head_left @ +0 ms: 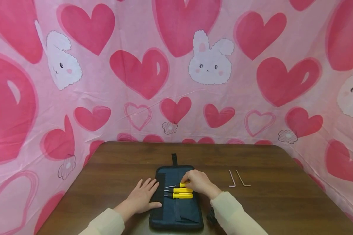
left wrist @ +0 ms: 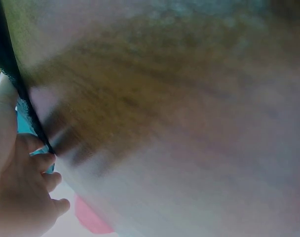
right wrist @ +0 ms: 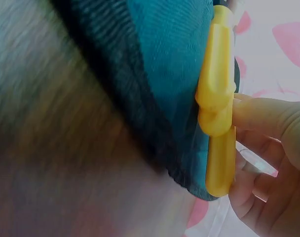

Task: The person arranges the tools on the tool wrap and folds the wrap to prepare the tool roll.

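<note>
A dark blue tool pouch (head_left: 167,217) lies unrolled on the table, with a black strip of loops down its left side. My left hand (head_left: 141,197) rests on that left edge, fingers spread; the left wrist view shows the same hand (left wrist: 26,192) at the pouch's dark border. My right hand (head_left: 199,182) pinches the yellow handle of a screwdriver (head_left: 182,185), whose thin shaft points left toward the loops. Just below it, two more yellow-handled screwdrivers (head_left: 182,195) lie side by side with their shafts toward the strip. In the right wrist view, thumb and fingers (right wrist: 263,116) are at the yellow handles (right wrist: 216,74).
Two L-shaped hex keys (head_left: 232,179) lie on the brown wooden table (head_left: 270,202) to the right of the pouch. A black strap (head_left: 174,159) sticks out from the pouch's far edge. Beside its right edge, a small black object (head_left: 211,216) is partly covered by my right sleeve.
</note>
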The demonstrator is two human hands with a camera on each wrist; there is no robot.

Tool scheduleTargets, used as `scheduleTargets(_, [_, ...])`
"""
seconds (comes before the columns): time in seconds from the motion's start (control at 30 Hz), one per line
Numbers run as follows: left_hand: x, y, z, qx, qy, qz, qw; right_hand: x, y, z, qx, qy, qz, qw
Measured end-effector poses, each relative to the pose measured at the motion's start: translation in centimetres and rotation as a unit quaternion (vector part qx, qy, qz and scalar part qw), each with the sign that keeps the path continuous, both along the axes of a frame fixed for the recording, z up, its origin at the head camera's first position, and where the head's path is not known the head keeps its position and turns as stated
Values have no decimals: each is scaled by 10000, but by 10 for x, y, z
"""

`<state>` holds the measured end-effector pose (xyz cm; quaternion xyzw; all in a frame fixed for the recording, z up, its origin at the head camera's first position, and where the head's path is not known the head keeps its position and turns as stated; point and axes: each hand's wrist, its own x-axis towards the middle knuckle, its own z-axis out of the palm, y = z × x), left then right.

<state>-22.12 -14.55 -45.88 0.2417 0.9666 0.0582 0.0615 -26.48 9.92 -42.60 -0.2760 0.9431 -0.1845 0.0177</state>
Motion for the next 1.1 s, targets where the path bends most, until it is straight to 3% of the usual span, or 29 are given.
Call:
scheduleTargets(0.73, [-3, 3, 2, 34, -70, 93, 9999, -8, -17, -8, -294, -109, 86, 9995])
scheduleTargets(1.1, [-4, 4, 1, 42, -95, 63, 9999, -10, -21, -12, -456, -396, -61, 9982])
